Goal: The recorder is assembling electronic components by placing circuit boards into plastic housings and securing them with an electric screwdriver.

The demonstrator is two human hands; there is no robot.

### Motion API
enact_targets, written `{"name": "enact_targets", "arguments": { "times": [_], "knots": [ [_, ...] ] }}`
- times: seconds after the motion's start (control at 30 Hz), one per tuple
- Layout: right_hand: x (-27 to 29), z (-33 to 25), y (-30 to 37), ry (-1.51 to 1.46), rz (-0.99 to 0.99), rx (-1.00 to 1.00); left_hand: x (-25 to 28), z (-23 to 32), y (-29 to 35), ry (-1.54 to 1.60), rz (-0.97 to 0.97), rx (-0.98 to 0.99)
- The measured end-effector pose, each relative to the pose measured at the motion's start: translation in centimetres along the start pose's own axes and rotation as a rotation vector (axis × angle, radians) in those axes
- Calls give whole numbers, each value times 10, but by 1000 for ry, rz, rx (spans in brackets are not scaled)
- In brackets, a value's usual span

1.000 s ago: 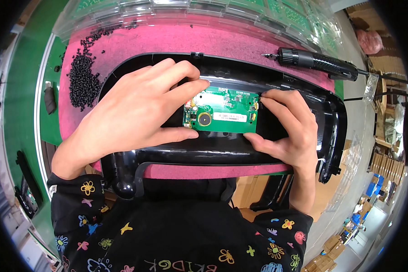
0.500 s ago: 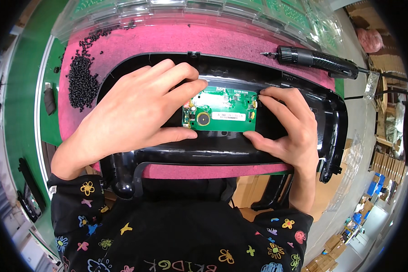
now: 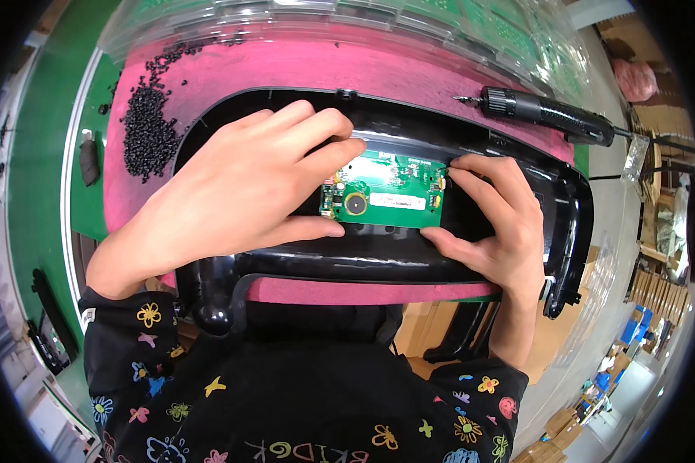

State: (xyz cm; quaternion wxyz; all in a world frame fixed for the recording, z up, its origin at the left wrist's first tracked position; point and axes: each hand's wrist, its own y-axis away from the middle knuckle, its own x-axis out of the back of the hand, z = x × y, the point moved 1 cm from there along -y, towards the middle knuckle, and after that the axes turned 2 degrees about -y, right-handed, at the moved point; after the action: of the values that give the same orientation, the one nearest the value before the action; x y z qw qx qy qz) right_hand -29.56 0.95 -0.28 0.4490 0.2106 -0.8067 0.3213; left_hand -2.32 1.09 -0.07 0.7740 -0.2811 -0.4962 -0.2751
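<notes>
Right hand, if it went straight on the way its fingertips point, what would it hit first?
Likely the green circuit board: the right hand points left at its right edge, perhaps touching it, though depth is unclear.

A black garment [image 3: 301,386], plain beside the near edge of the pink worktop [image 3: 363,293], carries doodled flowers [image 3: 149,315] and stars [image 3: 215,386] in yellow, pink, green and blue, with thin lettering [image 3: 309,453] low in front. The left sleeve [image 3: 123,343], with a small white patch [image 3: 89,315], and right sleeve [image 3: 475,386] end on the forearms; left hand [image 3: 274,174] and right hand [image 3: 506,224] are bare.
</notes>
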Motion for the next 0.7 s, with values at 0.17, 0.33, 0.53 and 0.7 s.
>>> {"name": "enact_targets", "arguments": {
  "times": [0.17, 0.33, 0.53, 0.7],
  "knots": [
    [0, -2, -1, 2, -13, 6, -2, -3, 3, -27, 3, 14],
    [1, -6, -1, 21, -27, -41, -5, -6, 5, -54, 10, -24],
    [10, -15, -5, 29, -163, -232, -5, -6, 9, -63, -29, -46],
    [49, -10, 2, 128, 49, -371, 14, -14, 17, 176, 316, -80]
  ]
}}
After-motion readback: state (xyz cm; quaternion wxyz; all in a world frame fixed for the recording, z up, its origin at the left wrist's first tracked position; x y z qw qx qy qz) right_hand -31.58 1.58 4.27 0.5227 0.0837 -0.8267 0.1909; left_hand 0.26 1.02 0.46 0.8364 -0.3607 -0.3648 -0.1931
